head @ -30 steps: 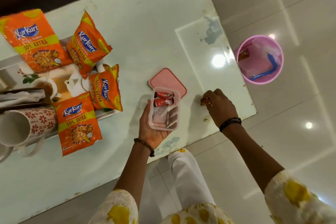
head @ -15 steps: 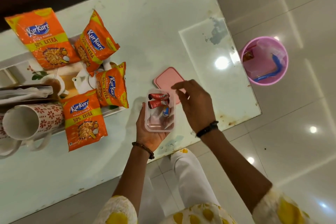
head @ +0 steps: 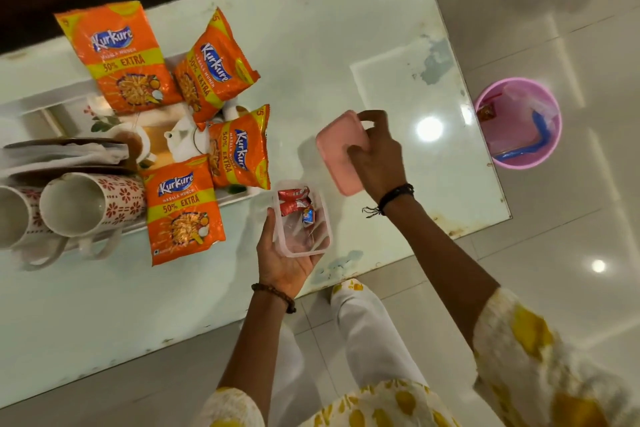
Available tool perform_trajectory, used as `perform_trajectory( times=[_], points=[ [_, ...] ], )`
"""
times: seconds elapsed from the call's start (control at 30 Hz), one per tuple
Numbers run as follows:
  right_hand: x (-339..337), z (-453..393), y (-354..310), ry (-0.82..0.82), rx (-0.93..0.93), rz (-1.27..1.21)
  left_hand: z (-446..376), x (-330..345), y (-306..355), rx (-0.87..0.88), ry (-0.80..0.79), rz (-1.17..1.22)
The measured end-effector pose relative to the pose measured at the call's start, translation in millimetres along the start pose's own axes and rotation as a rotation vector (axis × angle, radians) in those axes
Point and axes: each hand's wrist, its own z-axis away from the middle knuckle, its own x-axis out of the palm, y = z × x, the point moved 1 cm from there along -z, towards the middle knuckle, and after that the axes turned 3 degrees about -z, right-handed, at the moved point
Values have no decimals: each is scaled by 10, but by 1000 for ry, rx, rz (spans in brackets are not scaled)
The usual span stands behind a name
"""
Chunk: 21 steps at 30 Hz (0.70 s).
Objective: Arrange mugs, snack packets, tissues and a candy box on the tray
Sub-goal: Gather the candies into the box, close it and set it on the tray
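Observation:
My left hand [head: 287, 253] holds a clear plastic candy box [head: 303, 218] from below, just off the tray's right end; red and blue wrapped candies [head: 294, 201] lie inside. My right hand [head: 375, 156] grips the box's pink lid [head: 337, 156], lifted and tilted above the table to the right of the box. On the white tray [head: 41, 104] at the left lie several orange snack packets [head: 183, 215], two patterned white mugs [head: 86, 204] on their sides, and folded tissues [head: 62, 156].
A pale glass-topped table [head: 329, 45] carries everything; its front edge runs just below my left hand. A pink bucket [head: 517, 123] holding wrappers stands on the glossy tiled floor to the right. My white trouser leg shows below the table edge.
My right hand dropped a candy into the box, then reached to the pink lid and lifted it off the table. My left hand kept holding the box.

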Motion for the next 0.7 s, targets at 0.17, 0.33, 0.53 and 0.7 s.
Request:
perform_trajectory(
  times=[0.17,0.33,0.53,0.7],
  points=[
    [-76,523,-173,-11,-38,-173,64,215,-15,60,11,-11],
    [57,797,-41,-58,78,-124,146,561,-24,59,-141,-31],
    [184,1049,-192,-141,-12,-56,264,657,104,13,-213,4],
    [332,1215,-488,-161,-111,-104,524,536,419,24,-186,-192]
  ],
)
